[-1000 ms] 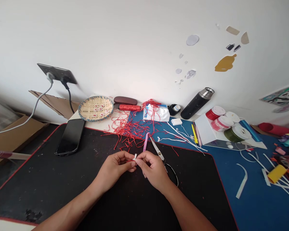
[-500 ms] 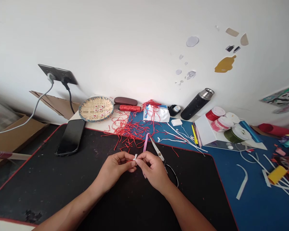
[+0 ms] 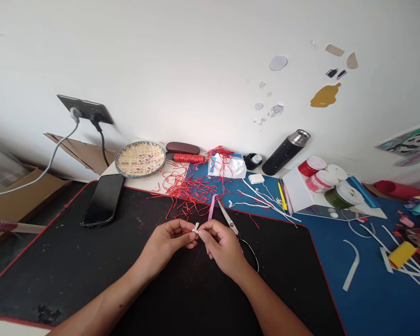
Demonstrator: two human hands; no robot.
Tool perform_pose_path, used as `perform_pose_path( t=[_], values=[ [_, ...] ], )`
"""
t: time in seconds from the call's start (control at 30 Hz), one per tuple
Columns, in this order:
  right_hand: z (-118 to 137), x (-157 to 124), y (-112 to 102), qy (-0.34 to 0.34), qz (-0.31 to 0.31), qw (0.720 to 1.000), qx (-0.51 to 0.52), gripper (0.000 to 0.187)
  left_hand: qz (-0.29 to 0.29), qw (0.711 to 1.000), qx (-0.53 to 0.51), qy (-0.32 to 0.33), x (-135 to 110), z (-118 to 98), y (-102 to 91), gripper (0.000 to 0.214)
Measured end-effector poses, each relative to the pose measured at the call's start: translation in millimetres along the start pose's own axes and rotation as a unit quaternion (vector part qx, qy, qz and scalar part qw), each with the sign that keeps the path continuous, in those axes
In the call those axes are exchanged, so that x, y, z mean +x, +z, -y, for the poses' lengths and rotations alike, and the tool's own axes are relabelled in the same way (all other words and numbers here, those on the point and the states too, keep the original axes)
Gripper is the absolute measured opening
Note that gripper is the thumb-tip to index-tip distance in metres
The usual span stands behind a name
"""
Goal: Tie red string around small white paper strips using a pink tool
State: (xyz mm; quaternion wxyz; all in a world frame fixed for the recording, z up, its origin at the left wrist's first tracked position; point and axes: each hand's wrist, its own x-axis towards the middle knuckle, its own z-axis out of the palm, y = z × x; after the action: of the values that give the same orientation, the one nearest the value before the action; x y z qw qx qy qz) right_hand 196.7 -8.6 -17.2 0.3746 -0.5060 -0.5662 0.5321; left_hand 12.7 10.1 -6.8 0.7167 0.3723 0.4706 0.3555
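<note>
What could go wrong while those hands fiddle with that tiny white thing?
The small white piece is pinched only by fingertips of the left hand and right hand; it might slip and get lost among the red cord scraps. The scissors lie close beside the right hand, so a careless move could catch a blade.

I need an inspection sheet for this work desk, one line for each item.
Surface: black desk mat, blue mat at its right.
Job's things: small white piece; scissors and pink tool behind it.
Clutter: red cord scraps, phone, woven basket, flask, green ribbon spool.
Grippers: left hand and right hand both pinch the small white piece with their fingers.
Cables: plugs in wall socket.
Surroundings: white wall, paper scraps stuck on it.
</note>
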Motion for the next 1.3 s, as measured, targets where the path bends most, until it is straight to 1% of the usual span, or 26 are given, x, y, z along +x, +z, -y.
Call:
perform_pose_path(
  t=[0.23,0.4,0.6,0.77,0.9,1.07,1.3],
  values=[
    [-0.5,-1.7,-0.2,0.008,-0.012,1.000,0.022,0.026,0.027,0.999,0.037,-0.006,-1.5,-5.0,0.6,0.034],
    [-1.0,-0.8,0.0,0.006,-0.015,1.000,0.019,0.027,0.054,0.997,0.062,-0.011,-3.1,-5.4,1.4,0.035],
    [-1.5,0.7,-0.7,0.008,-0.016,1.000,0.014,0.029,0.062,0.996,0.054,-0.020,-3.0,-5.4,-0.2,0.040],
    [2.6,-0.8,0.1,0.005,-0.016,1.000,0.008,0.031,0.073,0.994,0.080,-0.020,-3.5,-7.5,0.4,0.044],
    [2.4,-1.9,1.8,0.003,-0.011,1.000,0.011,0.030,0.088,0.990,0.107,-0.008,-3.0,-5.9,1.7,0.041],
    [-1.8,-2.3,2.3,0.004,-0.005,1.000,0.007,0.030,0.089,0.987,0.130,-0.010,-2.8,-3.4,1.9,0.040],
    [0.1,-1.1,1.3,0.002,-0.013,1.000,0.000,0.028,0.058,0.986,0.156,0.015,-5.3,-2.9,4.2,0.038]
  ],
)
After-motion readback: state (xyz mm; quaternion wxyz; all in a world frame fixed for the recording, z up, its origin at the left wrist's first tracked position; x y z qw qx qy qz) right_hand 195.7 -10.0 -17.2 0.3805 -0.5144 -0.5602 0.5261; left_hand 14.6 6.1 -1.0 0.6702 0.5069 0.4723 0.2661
